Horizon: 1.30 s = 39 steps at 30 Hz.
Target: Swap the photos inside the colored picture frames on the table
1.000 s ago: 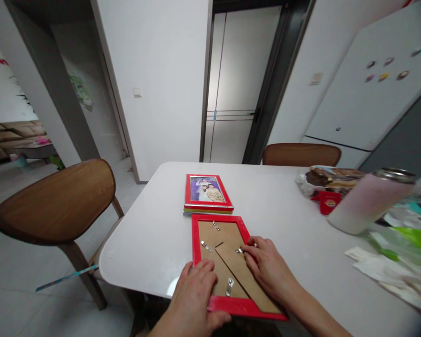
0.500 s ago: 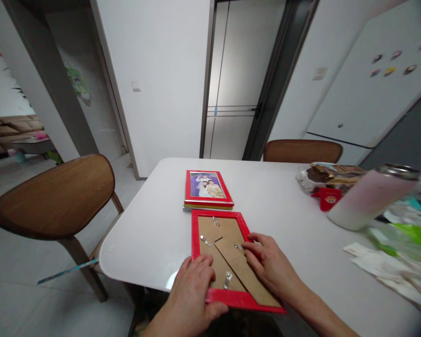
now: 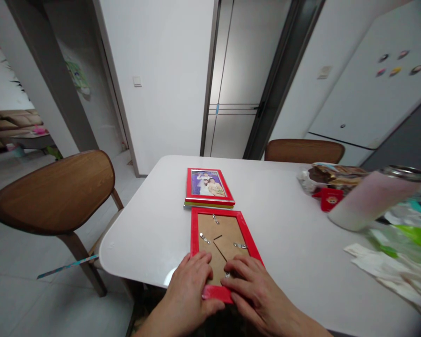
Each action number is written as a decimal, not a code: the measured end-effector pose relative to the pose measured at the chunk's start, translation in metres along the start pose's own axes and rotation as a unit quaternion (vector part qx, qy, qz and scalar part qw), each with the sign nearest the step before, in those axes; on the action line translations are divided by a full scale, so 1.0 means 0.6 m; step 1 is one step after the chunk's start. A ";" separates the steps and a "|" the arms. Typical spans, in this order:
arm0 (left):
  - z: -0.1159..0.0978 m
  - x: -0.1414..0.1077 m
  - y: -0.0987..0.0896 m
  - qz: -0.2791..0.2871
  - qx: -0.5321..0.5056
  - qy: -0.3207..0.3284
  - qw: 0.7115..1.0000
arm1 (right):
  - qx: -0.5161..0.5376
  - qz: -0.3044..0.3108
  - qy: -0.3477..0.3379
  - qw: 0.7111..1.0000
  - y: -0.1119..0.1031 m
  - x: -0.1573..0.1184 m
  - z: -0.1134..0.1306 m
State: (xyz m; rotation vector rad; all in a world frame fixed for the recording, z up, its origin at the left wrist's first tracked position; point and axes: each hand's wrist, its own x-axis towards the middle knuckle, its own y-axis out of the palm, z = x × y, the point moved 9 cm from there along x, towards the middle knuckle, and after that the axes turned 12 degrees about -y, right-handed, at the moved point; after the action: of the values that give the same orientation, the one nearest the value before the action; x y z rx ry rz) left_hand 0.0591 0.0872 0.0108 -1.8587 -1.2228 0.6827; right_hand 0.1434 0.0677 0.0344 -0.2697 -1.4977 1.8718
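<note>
A red picture frame (image 3: pixel 195 234) lies face down at the near edge of the white table, showing its brown backing board (image 3: pixel 215 262). Metal turn clips are fixed around the board, among them a left clip (image 3: pixel 204 238), a far clip (image 3: pixel 215 219) and a right clip (image 3: pixel 240 245). My left hand (image 3: pixel 192 285) is closed on the frame's near left corner, thumb at the front edge. Fingers of my right hand (image 3: pixel 254 285) are bent over the near clip (image 3: pixel 227 274), mostly covering it, with the thumb against the frame's near edge. The frame's near right corner is hidden.
Just beyond lies a stack of frames, topped by a red framed photo (image 3: pixel 208 183). To the right stand a pink-and-white bottle (image 3: pixel 373 199), a snack bag (image 3: pixel 337 175), a red packet (image 3: pixel 331 199) and a white cloth (image 3: pixel 382 269). A wooden chair (image 3: pixel 56 192) is at the left.
My right hand has moved from the right clip toward me, to the near clip. The right clip is now uncovered. My left hand stays on the near left corner.
</note>
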 end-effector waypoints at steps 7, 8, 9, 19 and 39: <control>0.004 -0.001 0.001 0.003 -0.011 -0.002 1.000 | 0.006 -0.066 0.063 0.996 0.005 0.045 -0.058; 0.004 -0.002 0.001 0.004 -0.011 -0.002 1.000 | -0.001 -0.066 0.075 0.995 0.008 0.058 -0.067; 0.005 -0.002 0.001 0.004 -0.013 -0.001 1.000 | -0.012 -0.063 0.085 0.994 0.011 0.072 -0.075; 0.005 -0.003 -0.003 -0.002 -0.029 0.004 1.000 | -0.110 0.054 0.007 0.992 0.058 0.113 -0.057; 0.003 -0.006 0.014 0.019 0.004 -0.034 0.999 | -0.090 -0.138 0.304 0.938 0.001 0.110 -0.232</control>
State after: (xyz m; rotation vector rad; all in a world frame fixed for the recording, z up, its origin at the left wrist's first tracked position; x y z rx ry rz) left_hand 0.0607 0.0826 0.0029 -1.8702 -1.2283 0.7761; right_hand 0.1742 0.2166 0.0087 -0.6277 -1.1941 1.2670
